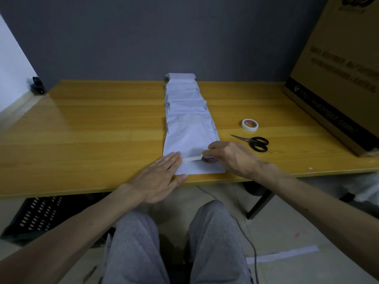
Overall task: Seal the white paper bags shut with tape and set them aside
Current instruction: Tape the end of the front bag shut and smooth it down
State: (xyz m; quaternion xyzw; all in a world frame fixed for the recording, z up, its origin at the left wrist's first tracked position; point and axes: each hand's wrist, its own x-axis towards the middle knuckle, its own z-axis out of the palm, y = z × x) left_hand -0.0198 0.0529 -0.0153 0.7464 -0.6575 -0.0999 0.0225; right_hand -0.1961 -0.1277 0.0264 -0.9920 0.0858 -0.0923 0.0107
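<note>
Several white paper bags (187, 111) lie overlapped in a row down the middle of your counter (92, 124), the nearest at its front edge. Your left hand (158, 179) presses flat, fingers spread, on that bag's left corner. Your right hand (229, 156) grips a tape roll (209, 159), a strip of tape (191, 159) stretched across the bag. A spare roll (249, 124) and scissors (254, 142) sit right.

I am seeing bare table (92, 128) lying open left of the row of white paper bags (187, 111), giving a hand free passage. To the right, a spare tape roll (249, 124), scissors (256, 142) and a large cardboard box (336, 78) are narrowing the room.
</note>
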